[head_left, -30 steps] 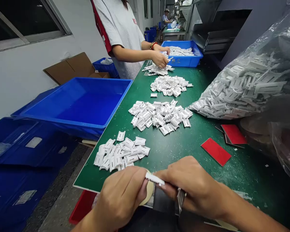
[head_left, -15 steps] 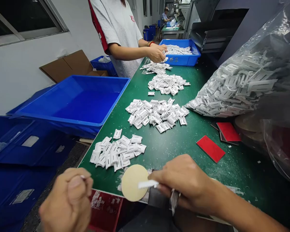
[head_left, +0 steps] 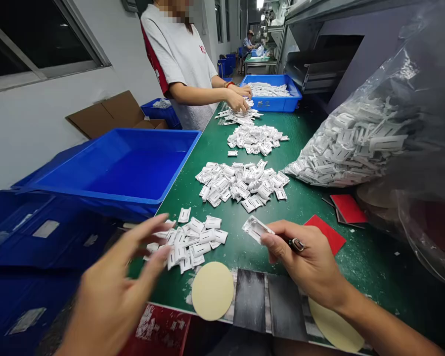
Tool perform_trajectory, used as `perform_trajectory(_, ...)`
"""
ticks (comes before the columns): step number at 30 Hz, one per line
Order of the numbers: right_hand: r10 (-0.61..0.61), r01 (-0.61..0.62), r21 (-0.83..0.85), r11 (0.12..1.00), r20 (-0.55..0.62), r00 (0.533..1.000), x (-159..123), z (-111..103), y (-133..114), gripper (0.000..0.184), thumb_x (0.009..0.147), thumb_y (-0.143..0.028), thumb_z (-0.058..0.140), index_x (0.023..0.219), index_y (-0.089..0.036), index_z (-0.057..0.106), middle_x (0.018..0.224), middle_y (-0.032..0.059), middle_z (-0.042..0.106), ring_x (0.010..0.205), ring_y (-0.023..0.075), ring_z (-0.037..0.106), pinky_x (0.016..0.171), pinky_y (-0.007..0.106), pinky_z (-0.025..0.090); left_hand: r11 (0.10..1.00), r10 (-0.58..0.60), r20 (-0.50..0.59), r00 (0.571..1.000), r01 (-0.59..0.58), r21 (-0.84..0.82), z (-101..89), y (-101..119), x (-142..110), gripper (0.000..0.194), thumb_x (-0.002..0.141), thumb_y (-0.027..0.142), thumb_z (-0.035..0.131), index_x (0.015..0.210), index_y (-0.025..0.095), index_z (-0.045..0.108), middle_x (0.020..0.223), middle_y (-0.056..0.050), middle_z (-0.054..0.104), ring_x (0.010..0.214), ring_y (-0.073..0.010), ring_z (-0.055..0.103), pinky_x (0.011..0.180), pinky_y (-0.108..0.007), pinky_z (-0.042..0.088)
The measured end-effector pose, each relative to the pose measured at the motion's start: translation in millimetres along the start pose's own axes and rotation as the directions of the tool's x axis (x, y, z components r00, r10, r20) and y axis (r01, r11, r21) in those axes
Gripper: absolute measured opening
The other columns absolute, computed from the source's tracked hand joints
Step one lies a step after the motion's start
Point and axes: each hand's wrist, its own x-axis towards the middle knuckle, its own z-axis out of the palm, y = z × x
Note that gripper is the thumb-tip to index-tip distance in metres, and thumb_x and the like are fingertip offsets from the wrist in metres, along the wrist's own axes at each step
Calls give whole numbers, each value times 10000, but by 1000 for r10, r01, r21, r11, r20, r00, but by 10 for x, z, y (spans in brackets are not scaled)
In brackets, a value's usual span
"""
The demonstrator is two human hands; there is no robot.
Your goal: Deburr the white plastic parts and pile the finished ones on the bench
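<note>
My right hand (head_left: 311, 259), above the near edge of the green table, pinches a small white plastic part (head_left: 254, 228) between thumb and fingers, its hollow side showing. A dark metal tool (head_left: 297, 244) is tucked in the same hand; its kind is mostly hidden. On the left, my left hand (head_left: 113, 284) is open with thumb and fingers apart, slightly blurred and holding nothing. Its fingertips are beside the nearest pile of white plastic parts (head_left: 198, 237), overlapping its left side in view. Another pile of the same parts (head_left: 241, 180) lies farther back.
Round cream discs (head_left: 212, 291) and dark strips (head_left: 250, 299) line the near edge. A red bin (head_left: 163, 329) sits below. Right are red pads (head_left: 328, 235) and a clear bag of parts (head_left: 356, 143). A co-worker (head_left: 187, 59) handles pieces by a blue tray (head_left: 278, 104); a large blue tub (head_left: 107, 193) stands left.
My left hand let go of the part, swung left as a fist, then opened and moved up toward the near pile. My right hand raised the part and turned it.
</note>
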Motion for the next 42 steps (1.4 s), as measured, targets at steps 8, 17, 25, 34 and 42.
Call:
perform_trajectory(8,17,-15,-53,998,38,999,-50,-36,17,185,962,-356,569,1065,-215,630,671,-54,547,551,86,474,502,220,352,636,265,372,889,129,-761,864,933,580,129,898,320,685,1009,277,734,949,14,718,871,-109,661,791,-174,514)
perform_trajectory(17,-283,280,-558,781,83,955,57,-147,90,230,997,-177,424,1194,-136,536,855,34,603,764,152,546,679,279,405,489,199,482,853,340,-803,960,844,629,166,873,308,711,988,190,726,864,-3,671,639,-80,620,575,-173,533)
perform_trajectory(25,-358,354,-729,586,159,920,38,-128,81,523,999,-596,352,740,-187,551,599,5,538,501,138,472,527,315,292,553,145,559,817,401,-730,930,867,502,127,858,296,729,946,205,731,755,26,693,606,-71,641,581,-143,540)
perform_trajectory(34,-363,293,-818,495,112,925,29,-123,116,590,962,-666,345,691,-180,537,562,6,535,472,129,487,504,333,247,576,145,555,819,386,-721,910,865,488,65,876,257,714,928,224,733,693,56,671,601,-40,639,569,-88,508)
perform_trajectory(42,-348,283,-822,494,111,931,21,-94,118,548,991,-617,347,657,-201,475,537,-16,451,451,118,406,490,328,235,603,105,534,839,372,-705,920,878,479,62,865,256,722,904,210,739,669,52,644,586,-43,617,546,-92,508)
